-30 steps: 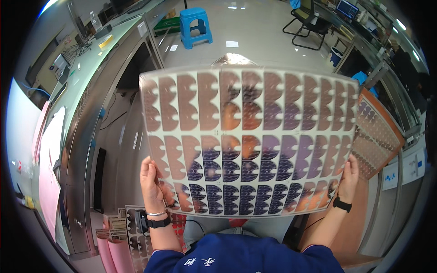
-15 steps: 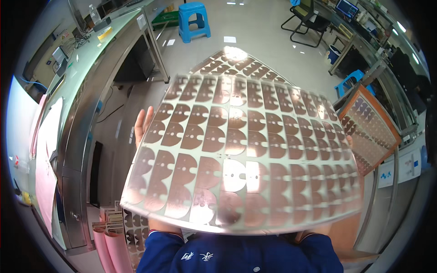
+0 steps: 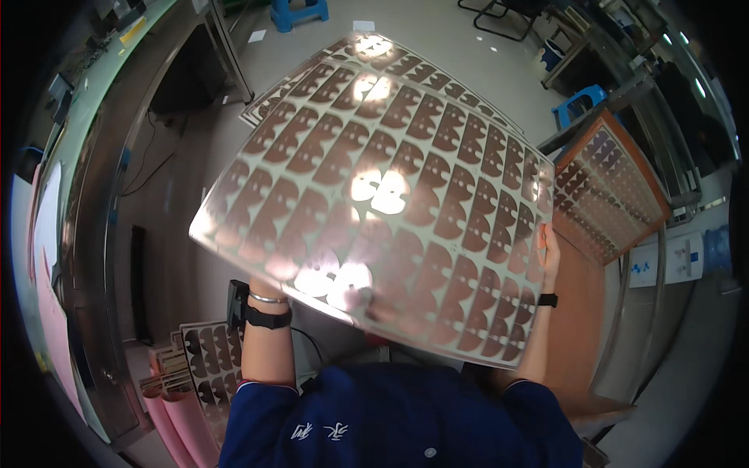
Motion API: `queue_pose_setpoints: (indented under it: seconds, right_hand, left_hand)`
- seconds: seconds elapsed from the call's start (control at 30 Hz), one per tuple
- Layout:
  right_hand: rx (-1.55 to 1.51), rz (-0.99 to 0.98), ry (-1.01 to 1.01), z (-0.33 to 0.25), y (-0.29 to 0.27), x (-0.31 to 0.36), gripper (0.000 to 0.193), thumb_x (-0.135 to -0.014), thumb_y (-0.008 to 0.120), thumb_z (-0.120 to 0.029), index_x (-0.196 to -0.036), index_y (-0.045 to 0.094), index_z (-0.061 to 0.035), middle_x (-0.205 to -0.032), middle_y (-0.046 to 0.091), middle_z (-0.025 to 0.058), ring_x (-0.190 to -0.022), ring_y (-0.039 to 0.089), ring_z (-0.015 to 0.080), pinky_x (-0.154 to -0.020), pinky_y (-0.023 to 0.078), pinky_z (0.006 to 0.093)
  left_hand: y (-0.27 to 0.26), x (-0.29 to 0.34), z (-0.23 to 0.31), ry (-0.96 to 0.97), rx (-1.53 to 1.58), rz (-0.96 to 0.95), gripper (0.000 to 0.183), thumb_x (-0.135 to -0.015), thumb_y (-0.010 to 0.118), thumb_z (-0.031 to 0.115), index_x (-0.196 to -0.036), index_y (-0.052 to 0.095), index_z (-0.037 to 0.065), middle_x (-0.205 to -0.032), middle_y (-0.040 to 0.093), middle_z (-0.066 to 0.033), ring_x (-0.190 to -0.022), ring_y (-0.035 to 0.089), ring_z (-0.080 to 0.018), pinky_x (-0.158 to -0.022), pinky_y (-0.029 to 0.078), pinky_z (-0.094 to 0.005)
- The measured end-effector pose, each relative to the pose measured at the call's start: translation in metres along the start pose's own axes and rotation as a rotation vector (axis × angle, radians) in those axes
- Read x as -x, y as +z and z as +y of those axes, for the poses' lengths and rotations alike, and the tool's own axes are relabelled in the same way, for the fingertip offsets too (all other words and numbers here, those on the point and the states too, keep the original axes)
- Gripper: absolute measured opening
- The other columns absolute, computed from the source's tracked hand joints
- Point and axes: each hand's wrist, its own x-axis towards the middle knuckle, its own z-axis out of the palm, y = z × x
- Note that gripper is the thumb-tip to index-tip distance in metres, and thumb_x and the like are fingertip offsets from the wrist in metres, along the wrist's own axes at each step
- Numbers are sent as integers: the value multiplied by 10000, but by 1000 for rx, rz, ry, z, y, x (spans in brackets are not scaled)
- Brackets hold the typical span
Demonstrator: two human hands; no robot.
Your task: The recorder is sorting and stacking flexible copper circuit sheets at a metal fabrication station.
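A broad, glossy panel (image 3: 406,152) is held up in front of me, tilted, with rows of brown half-round shapes on a pale ground. Lamp glare whitens parts of it. My right hand (image 3: 548,248) grips its right edge, fingers partly visible. The left forearm (image 3: 268,351) runs under the near left edge, so the panel hides my left hand and its fingers. Beyond and below the raised panel, more panels (image 3: 460,84) with the same pattern lie in a pile, their far corners showing.
An orange-framed patterned panel (image 3: 662,204) leans at the right above an orange board (image 3: 573,312). Lower left are pink rolls (image 3: 183,425) and an upright patterned panel (image 3: 211,351). A long bench (image 3: 101,117) runs along the left. Blue stools (image 3: 300,14) stand farther off.
The raised panel has turned clockwise, its left corner going up and its right side shifting inward. My left fingers have gone out of sight; more of my right hand shows. The view has tipped down.
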Motion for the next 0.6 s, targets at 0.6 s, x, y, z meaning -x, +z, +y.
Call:
queue_pose_setpoints:
  seconds: [0.6]
  right_hand:
    - [-216,183,55,16,-38,45,404,-953,464,-234,-1305,422,-41,-1128,554,82,-1083,526,163,-866,489,283]
  left_hand:
    - [-7,68,-55,-459,-494,-191,150,-927,514,157,-923,584,24,-816,634,-43,-698,626,-110,-639,526,-235]
